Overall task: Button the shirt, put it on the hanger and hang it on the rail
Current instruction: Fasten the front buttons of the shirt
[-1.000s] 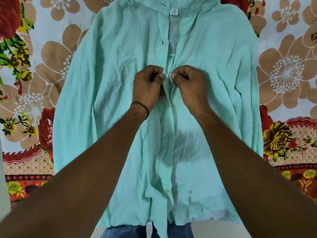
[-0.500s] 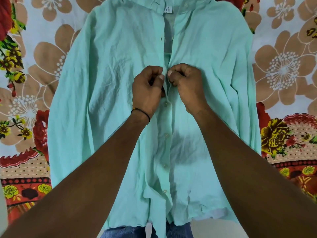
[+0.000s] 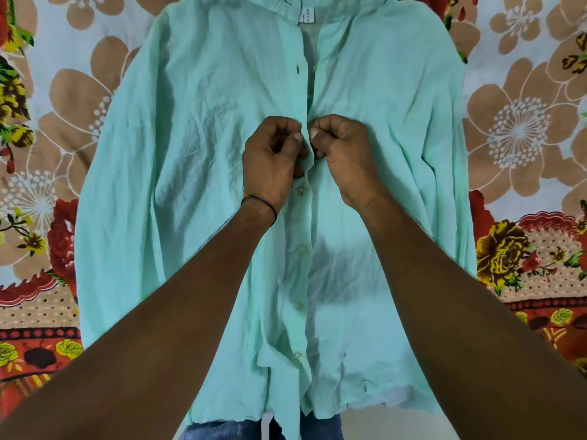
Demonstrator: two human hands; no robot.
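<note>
Centre-frame button closing
I still pinch both edges of the crumpled mint-green shirt [image 3: 197, 147], left hand [image 3: 273, 157] and right hand [image 3: 343, 154] now closer.

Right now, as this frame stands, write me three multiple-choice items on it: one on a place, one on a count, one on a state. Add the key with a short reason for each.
1. Where is the white label?
A) at the collar
B) at the hem
C) on a sleeve

2. How many fastened buttons show down the lower front of the shirt?
A) one
B) four
C) nine

3. The upper front is:
A) open
B) buttoned shut
C) draped over a hanger

Key: 1 A, it sits at the neck edge. 2 B, four lie in a line along the closed edge. 3 A, the edges part there and a buttonhole is empty.
</note>
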